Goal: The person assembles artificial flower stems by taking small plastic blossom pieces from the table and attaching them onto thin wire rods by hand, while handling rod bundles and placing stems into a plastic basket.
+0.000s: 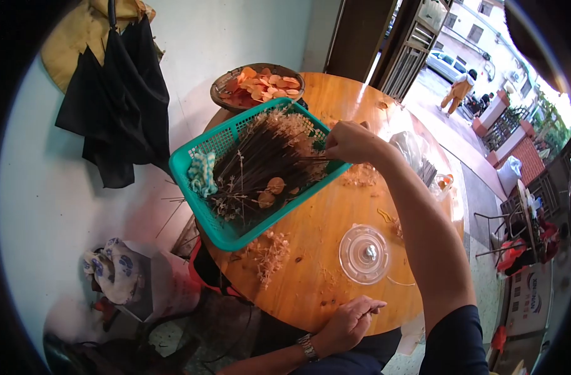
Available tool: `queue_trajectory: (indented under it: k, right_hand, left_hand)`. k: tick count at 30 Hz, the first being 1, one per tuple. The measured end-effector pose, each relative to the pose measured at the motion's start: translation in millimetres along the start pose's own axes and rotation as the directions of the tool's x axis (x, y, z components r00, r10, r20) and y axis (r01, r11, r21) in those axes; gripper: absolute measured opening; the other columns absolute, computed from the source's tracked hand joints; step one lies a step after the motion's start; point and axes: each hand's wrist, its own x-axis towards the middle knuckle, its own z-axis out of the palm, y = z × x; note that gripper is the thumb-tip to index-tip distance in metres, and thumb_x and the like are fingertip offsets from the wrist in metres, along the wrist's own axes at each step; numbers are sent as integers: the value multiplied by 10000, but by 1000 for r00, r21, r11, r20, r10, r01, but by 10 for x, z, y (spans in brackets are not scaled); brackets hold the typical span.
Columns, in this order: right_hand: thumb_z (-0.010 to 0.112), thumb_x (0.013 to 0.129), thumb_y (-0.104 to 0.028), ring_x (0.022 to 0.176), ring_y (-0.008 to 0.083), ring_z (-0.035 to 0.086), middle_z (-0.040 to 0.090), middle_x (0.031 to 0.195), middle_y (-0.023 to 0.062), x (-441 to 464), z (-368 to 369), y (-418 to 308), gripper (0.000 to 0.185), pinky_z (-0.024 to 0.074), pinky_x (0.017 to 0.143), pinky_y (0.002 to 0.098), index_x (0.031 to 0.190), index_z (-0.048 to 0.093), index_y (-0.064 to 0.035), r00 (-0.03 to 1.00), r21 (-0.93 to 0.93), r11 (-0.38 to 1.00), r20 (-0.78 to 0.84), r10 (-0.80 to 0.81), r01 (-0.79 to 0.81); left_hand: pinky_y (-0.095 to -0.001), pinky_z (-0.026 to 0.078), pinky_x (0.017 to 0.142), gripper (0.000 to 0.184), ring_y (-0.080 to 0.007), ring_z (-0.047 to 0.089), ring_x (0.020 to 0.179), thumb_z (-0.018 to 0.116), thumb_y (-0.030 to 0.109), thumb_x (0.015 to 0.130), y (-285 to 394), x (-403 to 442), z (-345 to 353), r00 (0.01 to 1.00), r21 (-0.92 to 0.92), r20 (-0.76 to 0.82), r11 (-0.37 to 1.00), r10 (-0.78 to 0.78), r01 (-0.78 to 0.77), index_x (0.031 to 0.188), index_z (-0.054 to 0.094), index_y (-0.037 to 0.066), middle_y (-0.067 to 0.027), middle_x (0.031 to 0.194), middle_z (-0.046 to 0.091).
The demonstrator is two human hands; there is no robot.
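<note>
My right hand (pixel 355 142) reaches over the right end of a green plastic basket (pixel 270 222), its fingers closed at the rim; what they hold is hidden. Thin dark stems (pixel 251 156) with pale peach dried flowers fill the basket, with round orange petals (pixel 267 199) among them. At its left end lies a green-and-white bundle (pixel 202 174). My left hand (pixel 347 325), with a metal watch at the wrist, rests at the table's near edge with fingers curled together. Whether something small is pinched there is unclear. A clear plastic lid (pixel 364 254) lies beyond it.
On the round wooden table (pixel 310 275) are loose dried flowers (pixel 272 256) and plastic bags (pixel 410 150). A woven bowl of orange petals (pixel 258 87) stands behind the basket. A black umbrella (pixel 114 103) hangs on the wall. A person (pixel 458 92) is outside the doorway.
</note>
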Motion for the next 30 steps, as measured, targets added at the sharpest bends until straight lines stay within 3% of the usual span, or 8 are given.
queue_trajectory:
  k: [4,7,16,19,24,25,27,30]
  right_hand:
    - [737,874,-261,959,314,693,752,894,112,-76,-46,25,158,359,940,500,897,818,-128,998,74,997,-66,-21,26]
    - [751,886,-218,856,292,720,759,870,137,-170,-105,-47,176,467,979,444,931,813,-59,993,-32,998,-106,-51,48]
    - [694,900,-222,932,348,667,695,843,138,-424,-158,-11,186,366,964,487,833,744,-56,950,-162,973,-241,-200,164]
    - [700,900,-197,887,357,667,691,838,149,-860,-340,2,174,423,913,469,852,734,-34,914,-37,989,-377,-147,144]
    - [700,959,-124,749,202,634,682,833,103,-1949,-235,81,122,485,743,348,900,721,-19,821,376,927,-529,212,3]
    - [697,975,-110,728,164,618,678,829,82,-2201,-140,82,117,487,714,322,911,714,-13,789,448,893,-532,308,-47]
    - [676,1022,-117,739,107,568,643,831,7,-2647,269,290,121,468,721,279,966,680,-9,776,781,615,-453,439,109]
    - [638,1032,-70,807,115,573,626,889,0,-3239,800,333,48,468,762,275,1031,642,-23,724,951,173,-308,617,258]
  left_hand:
    - [-319,558,851,342,-222,689,934,466,-21,1021,-2,4,-2,1000,4,-8,1000,7,-7,1295,667,16,-129,1038,684]
    - [-315,553,840,321,-215,688,920,485,13,1041,-10,5,2,999,-6,9,999,-33,34,1302,672,21,-121,1008,685]
    - [-308,537,833,320,-197,666,898,476,9,1018,66,11,-33,991,25,33,991,-133,132,1254,692,22,-103,969,674]
    - [-305,527,847,283,-191,658,914,470,13,1005,52,-15,-26,982,-12,-5,982,-187,187,1179,693,22,-97,956,662]
    - [-348,532,817,208,-224,655,852,490,99,1011,87,-35,-17,991,4,-72,994,-113,113,1084,671,27,-128,932,663]
    - [-338,525,809,208,-211,646,842,490,101,1014,72,-58,-27,979,-42,-43,979,-202,200,1081,673,27,-119,923,660]
    - [-318,511,791,209,-185,628,823,490,106,1021,33,-109,-43,926,-108,23,920,-377,377,1077,675,26,-100,906,655]
    - [-232,401,673,236,-66,460,715,432,92,1073,57,-69,21,981,-193,-46,965,-188,176,1069,662,37,5,837,526]
